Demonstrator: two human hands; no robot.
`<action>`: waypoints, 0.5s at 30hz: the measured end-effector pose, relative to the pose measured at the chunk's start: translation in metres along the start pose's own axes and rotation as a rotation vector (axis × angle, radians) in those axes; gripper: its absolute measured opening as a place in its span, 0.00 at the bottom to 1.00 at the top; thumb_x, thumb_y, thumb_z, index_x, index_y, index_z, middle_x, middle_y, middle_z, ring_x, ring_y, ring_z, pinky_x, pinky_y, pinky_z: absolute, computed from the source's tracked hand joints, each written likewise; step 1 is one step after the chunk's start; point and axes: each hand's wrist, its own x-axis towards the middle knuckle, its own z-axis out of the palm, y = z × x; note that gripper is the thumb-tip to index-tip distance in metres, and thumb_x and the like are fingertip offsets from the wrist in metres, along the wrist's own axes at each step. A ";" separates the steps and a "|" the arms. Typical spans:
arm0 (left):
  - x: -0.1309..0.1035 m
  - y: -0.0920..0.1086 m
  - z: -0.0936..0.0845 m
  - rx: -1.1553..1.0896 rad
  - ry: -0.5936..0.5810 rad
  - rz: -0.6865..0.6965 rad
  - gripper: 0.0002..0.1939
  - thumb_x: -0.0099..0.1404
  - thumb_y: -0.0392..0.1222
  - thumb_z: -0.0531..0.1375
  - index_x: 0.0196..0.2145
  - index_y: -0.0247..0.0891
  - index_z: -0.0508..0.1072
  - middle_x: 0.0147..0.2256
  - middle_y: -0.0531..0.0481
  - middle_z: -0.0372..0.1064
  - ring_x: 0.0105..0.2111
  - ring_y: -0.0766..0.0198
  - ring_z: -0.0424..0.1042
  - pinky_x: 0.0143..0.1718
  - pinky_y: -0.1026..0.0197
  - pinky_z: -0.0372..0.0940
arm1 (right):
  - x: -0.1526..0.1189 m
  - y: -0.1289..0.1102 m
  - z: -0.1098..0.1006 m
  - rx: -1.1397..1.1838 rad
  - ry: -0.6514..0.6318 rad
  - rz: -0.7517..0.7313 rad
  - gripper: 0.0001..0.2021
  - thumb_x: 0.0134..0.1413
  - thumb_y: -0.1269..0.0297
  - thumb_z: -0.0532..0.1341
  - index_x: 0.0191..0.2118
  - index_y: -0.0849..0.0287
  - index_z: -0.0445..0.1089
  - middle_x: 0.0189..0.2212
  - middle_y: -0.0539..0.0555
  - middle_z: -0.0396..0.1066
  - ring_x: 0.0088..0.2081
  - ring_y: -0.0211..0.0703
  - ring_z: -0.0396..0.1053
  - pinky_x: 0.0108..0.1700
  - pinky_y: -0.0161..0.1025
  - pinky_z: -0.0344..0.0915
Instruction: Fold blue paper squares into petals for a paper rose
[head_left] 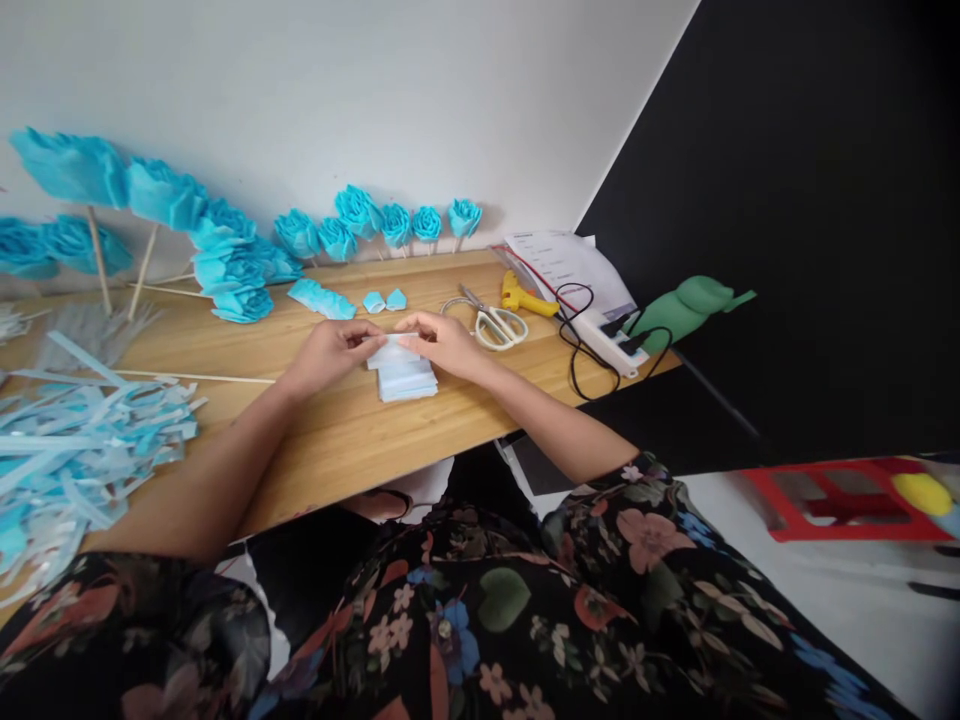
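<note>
Two pinch grips noted on my head feed: left hand (pixel 330 355) and right hand (pixel 444 346) each have thumb and fingers closed on a pale paper piece (pixel 393 350), over the far end of a pale-blue paper stack (pixel 407 383) on the wooden table (pixel 322 460); whether they touch, I cannot tell. White-handled scissors (pixel 498 327) lie near the right hand, beside a yellow glue gun (pixel 527 296). Blue paper roses (pixel 358 211) line the wall (pixel 420 100).

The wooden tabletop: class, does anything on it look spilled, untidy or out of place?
Yes, mildly: the blue and white strips lie in a tangled, scattered heap on the left side of the tabletop, unlike the stacked pale sheets by the left hand and right hand. Nothing looks clearly damaged.
</note>
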 end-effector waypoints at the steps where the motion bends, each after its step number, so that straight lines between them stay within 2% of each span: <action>1: 0.001 0.000 -0.001 -0.016 0.015 0.001 0.19 0.61 0.57 0.62 0.30 0.36 0.78 0.23 0.51 0.71 0.22 0.64 0.66 0.25 0.63 0.58 | 0.000 0.003 0.002 0.066 -0.008 -0.002 0.17 0.57 0.58 0.64 0.49 0.62 0.73 0.31 0.49 0.73 0.32 0.35 0.66 0.36 0.34 0.59; 4: 0.003 -0.001 -0.002 -0.037 0.071 0.017 0.17 0.61 0.55 0.62 0.29 0.36 0.77 0.24 0.51 0.71 0.23 0.65 0.65 0.26 0.63 0.58 | -0.001 0.010 0.007 0.162 -0.025 0.000 0.21 0.56 0.60 0.64 0.54 0.60 0.71 0.29 0.47 0.71 0.30 0.35 0.65 0.34 0.33 0.59; 8: 0.006 -0.010 -0.003 -0.078 0.165 -0.034 0.16 0.60 0.54 0.63 0.30 0.37 0.76 0.23 0.52 0.68 0.23 0.65 0.63 0.26 0.64 0.55 | -0.003 0.013 0.001 0.131 0.033 -0.003 0.20 0.55 0.60 0.65 0.53 0.59 0.72 0.28 0.46 0.72 0.30 0.36 0.67 0.36 0.34 0.61; 11: 0.007 -0.017 -0.005 -0.135 0.176 -0.121 0.16 0.59 0.55 0.63 0.32 0.38 0.77 0.21 0.54 0.65 0.21 0.66 0.61 0.24 0.64 0.53 | -0.003 0.016 -0.021 0.065 0.126 -0.018 0.20 0.58 0.60 0.62 0.55 0.58 0.71 0.30 0.48 0.76 0.34 0.38 0.71 0.41 0.36 0.65; 15: 0.008 -0.021 -0.007 -0.091 0.177 -0.197 0.16 0.59 0.55 0.63 0.33 0.39 0.78 0.18 0.55 0.62 0.19 0.65 0.59 0.23 0.63 0.53 | -0.007 0.025 -0.066 -0.115 0.281 0.037 0.17 0.62 0.63 0.58 0.54 0.60 0.72 0.35 0.52 0.79 0.39 0.41 0.75 0.45 0.38 0.67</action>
